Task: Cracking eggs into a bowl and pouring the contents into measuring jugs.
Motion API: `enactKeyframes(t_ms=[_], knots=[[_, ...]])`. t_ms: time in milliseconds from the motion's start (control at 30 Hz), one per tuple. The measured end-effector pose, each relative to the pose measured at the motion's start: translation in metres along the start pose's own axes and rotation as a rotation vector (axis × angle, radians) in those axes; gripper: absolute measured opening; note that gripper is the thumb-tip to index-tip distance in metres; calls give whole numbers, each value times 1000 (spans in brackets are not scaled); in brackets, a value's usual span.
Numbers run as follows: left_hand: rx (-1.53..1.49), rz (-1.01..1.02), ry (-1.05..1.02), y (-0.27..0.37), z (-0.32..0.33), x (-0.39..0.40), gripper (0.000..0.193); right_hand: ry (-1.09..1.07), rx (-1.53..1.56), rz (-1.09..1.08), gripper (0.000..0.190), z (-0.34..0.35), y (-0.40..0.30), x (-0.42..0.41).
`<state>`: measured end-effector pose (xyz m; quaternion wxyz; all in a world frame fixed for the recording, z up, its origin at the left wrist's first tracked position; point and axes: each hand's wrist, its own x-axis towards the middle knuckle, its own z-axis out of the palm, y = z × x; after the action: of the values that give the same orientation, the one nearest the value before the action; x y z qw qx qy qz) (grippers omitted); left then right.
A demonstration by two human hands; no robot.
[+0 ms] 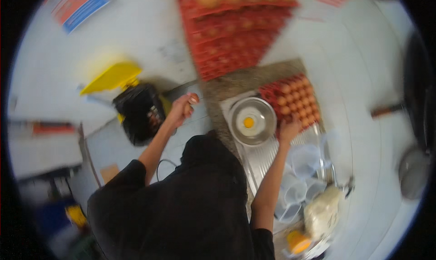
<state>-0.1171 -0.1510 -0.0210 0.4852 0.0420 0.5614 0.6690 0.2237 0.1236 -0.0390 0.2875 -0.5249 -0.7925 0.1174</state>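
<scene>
My left hand (181,109) holds a brown eggshell (193,98) at its fingertips, to the right of a bin lined with a black bag (136,115). With my right hand (290,126) I reach to the near edge of a red egg tray (269,90) filled partly with brown eggs (299,101); its fingertips are blurred, so whether they grip an egg cannot be told. Between the hands, a round steel bowl (253,142) sits on the metal drainboard. One cracked egg lies in it, its yolk (248,122) whole in the clear white.
Stacked red egg trays (235,38) rise beyond the bowl. Clear plastic jugs (304,159), a filled plastic bag (322,214) and an orange container (298,242) are by the sink tap (349,185). The bin's yellow lid (112,77) stands raised. A dark pan hangs far right.
</scene>
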Motion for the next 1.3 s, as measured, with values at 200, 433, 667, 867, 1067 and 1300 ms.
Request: enactKeyframes(t_ms=[200,433,667,867,1067,1300], knots=[[543,222,753,5,-198,-56,43,-119,-63,48,37,1,-14,5],[-230,166,527,12,-114,-48,52,55,1312,775,39,-41,-71,-29],[-407,-219,-246,-23,116,-5,54,-204,1107,404,41,-8,-95,-61],[-222,-216,-522,-77,202,34,50,214,372,-63,21,-19,-150,-46],[-165,-262,-441,-79,221,33,26,90,1339,669,18,6,-72,-59],[-1,-101,-514,-84,216,30,22,-357,1356,798,35,-4,-103,-55]])
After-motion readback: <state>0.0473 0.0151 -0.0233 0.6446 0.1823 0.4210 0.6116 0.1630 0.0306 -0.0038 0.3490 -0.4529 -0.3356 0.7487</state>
